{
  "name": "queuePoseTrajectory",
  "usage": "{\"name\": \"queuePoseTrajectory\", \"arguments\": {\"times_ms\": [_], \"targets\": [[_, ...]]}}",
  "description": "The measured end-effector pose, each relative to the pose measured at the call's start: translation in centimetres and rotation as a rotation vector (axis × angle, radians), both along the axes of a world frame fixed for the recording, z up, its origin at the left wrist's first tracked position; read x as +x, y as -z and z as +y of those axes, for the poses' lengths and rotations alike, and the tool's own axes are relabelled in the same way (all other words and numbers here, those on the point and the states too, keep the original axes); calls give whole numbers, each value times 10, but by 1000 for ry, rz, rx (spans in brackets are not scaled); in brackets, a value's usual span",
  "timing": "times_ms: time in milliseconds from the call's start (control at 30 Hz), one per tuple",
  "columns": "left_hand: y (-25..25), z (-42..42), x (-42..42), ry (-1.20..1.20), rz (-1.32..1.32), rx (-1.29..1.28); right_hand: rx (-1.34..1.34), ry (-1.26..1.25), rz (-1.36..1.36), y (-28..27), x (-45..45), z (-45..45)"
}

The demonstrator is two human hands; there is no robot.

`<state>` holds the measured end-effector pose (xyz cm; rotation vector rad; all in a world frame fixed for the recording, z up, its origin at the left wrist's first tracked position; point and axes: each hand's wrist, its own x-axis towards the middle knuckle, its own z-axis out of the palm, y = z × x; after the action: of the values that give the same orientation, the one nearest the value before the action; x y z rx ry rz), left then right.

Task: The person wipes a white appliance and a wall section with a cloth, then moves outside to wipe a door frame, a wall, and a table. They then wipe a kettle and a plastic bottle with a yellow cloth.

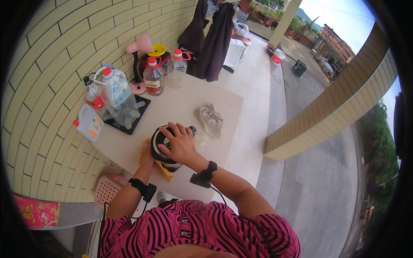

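Note:
On the pale tabletop (pixel 180 100) before me stands a round vessel (pixel 157 137) with a black rim and a shiny body, possibly a kettle; a dark part juts from its far right side. My right hand (pixel 179 144) lies across its top, fingers spread over the rim. At the vessel's left side is my left hand (pixel 148 158), its fingers mostly hidden behind the vessel. A yellow cloth (pixel 166 174) is bunched between that hand and the vessel, and hangs out below. Right of the vessel lies a crumpled greyish-white cloth (pixel 209 119), with a small clear object (pixel 200 138) beside it.
A black tray (pixel 130 129) by the brick wall holds large plastic bottles (pixel 119 93). Near it stand a white jug (pixel 90 124), a pink desk lamp (pixel 139 45) and red-capped bottles (pixel 153 77). Dark garments (pixel 214 48) hang beyond the table. A pink basket (pixel 109 190) sits lower left.

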<state>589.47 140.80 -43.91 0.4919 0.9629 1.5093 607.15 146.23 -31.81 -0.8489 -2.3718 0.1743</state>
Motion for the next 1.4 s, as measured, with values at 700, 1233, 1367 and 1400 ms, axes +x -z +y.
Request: {"name": "queuePoseTrajectory", "arguments": {"times_ms": [700, 1233, 1367, 1400], "targets": [[-37, 13, -6, 172, -61, -104, 6, -62, 173, 4, -1, 5], [-76, -17, 6, -181, 362, 262, 2, -52, 181, 6, -3, 7], [-61, -8, 4, -154, 800, 334, 6, -56, 209, 8, -3, 7], [-64, -6, 5, -161, 839, 353, 10, -54, 214, 9, -3, 8]]}}
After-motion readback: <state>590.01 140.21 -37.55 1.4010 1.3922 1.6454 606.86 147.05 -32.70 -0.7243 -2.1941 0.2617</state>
